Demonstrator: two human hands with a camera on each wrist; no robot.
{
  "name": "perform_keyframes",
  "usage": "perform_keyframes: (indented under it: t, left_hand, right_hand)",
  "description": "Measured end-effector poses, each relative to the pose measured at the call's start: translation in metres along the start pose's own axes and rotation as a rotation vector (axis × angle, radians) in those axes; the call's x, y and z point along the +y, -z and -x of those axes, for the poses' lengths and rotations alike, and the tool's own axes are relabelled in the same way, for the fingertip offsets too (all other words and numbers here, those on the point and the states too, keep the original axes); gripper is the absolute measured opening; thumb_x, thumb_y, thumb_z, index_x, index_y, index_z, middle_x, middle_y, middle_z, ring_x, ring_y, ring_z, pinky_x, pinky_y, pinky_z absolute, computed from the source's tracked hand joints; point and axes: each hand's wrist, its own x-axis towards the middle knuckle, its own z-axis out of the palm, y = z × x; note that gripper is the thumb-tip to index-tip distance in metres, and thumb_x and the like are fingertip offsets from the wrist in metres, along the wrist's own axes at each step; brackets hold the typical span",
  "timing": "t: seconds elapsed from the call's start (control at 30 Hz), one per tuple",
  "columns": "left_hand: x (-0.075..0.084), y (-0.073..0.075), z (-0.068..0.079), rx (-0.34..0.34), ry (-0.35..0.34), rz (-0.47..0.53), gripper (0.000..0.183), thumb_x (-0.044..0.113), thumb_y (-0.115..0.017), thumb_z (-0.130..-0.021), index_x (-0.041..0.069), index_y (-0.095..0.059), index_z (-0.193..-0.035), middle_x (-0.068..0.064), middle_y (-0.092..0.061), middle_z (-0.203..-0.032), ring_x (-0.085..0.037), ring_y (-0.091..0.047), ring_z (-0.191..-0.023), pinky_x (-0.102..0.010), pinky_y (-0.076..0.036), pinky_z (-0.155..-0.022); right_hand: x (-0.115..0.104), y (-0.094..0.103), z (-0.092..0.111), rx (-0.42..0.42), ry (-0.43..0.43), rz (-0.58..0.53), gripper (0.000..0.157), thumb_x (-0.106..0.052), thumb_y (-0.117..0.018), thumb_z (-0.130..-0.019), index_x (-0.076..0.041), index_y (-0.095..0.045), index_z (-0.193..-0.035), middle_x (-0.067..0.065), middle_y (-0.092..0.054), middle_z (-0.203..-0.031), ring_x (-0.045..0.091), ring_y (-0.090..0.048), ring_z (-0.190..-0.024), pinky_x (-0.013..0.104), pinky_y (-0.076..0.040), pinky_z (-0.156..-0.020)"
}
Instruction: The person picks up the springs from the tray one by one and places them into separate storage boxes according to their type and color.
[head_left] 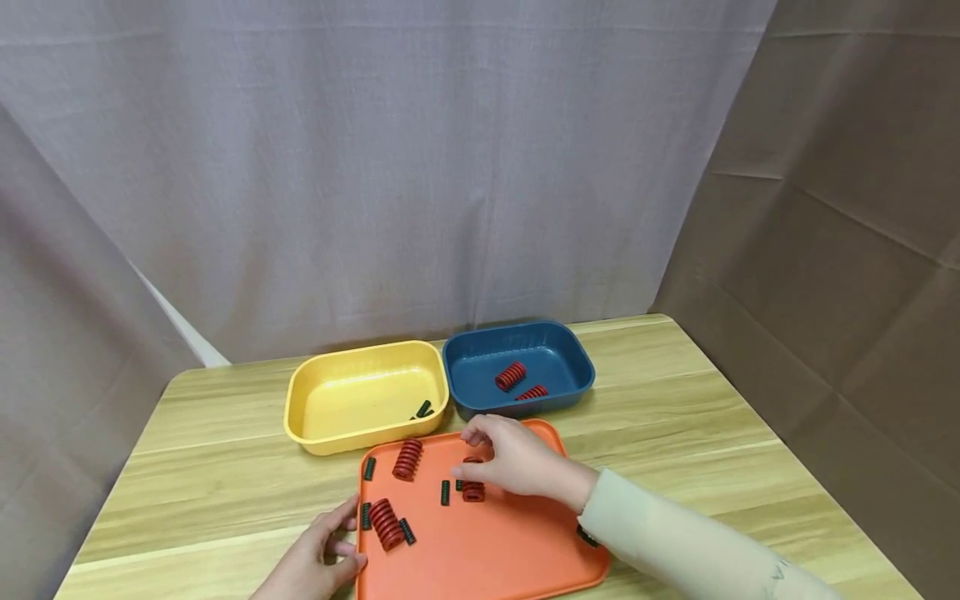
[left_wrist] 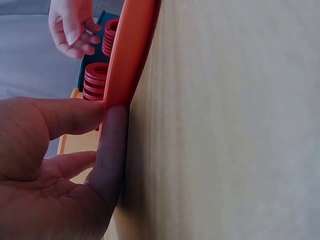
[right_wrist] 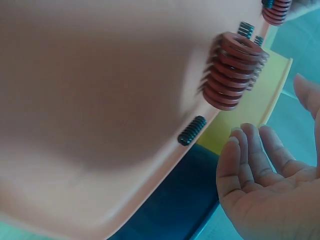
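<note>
My left hand [head_left: 318,546] holds the left rim of the orange tray [head_left: 517,550]; in the left wrist view its thumb and a finger [left_wrist: 112,155] meet at the tray's edge. My right hand [head_left: 513,458] hovers over the tray's far side, fingers loosely bent and holding nothing. Just below it stands a red coil spring [head_left: 473,492], partly hidden by the fingers. Two more red coil springs [head_left: 407,459] lie on the tray's left part. Several small dark green springs [head_left: 446,492] lie around them. The right wrist view shows a large red spring [right_wrist: 230,72] near a small one [right_wrist: 192,131].
Behind the tray, a yellow bin [head_left: 337,443] holds several small dark springs [head_left: 423,409]. Next to it, a blue bin [head_left: 576,354] contains two red springs [head_left: 511,376]. Something small and dark [head_left: 587,536] shows beside the right sleeve. Curtains [head_left: 420,167] close off the table's back.
</note>
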Motion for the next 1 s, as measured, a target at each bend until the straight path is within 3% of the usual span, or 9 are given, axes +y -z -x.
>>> perform_keyframes:
  t: [0.27,0.5,1.0]
  left_hand:
    - [0.001,0.0,0.001,0.002,0.001,-0.018,0.083,0.005,-0.076,-0.081,-0.011,-0.027,-0.146,-0.018,-0.048,-0.118,-0.024,-0.058,-0.092,-0.026,-0.052,-0.069]
    - [0.002,0.0,0.001,-0.006,0.012,-0.015,0.084,0.005,-0.076,-0.082,-0.01,-0.025,-0.147,-0.018,-0.047,-0.119,-0.024,-0.057,-0.093,-0.026,-0.051,-0.069]
    - [0.001,0.0,0.0,-0.002,0.027,0.006,0.082,0.004,-0.075,-0.082,-0.011,-0.026,-0.146,-0.017,-0.047,-0.118,-0.024,-0.058,-0.093,-0.028,-0.052,-0.07]
  right_hand:
    - [0.008,-0.001,0.012,-0.007,0.005,0.082,0.055,-0.054,-0.077,-0.076,-0.016,-0.063,-0.115,-0.003,-0.06,-0.109,0.018,-0.055,-0.104,0.037,-0.045,-0.09]
    - [0.015,-0.005,0.017,-0.041,0.018,0.112,0.06,-0.053,-0.079,-0.073,-0.018,-0.062,-0.119,-0.006,-0.059,-0.111,0.013,-0.052,-0.107,0.037,-0.042,-0.095]
    - [0.017,-0.012,0.016,-0.061,0.019,0.125,0.044,-0.039,-0.081,-0.076,-0.02,-0.06,-0.11,-0.007,-0.056,-0.098,0.012,-0.053,-0.094,0.032,-0.045,-0.086]
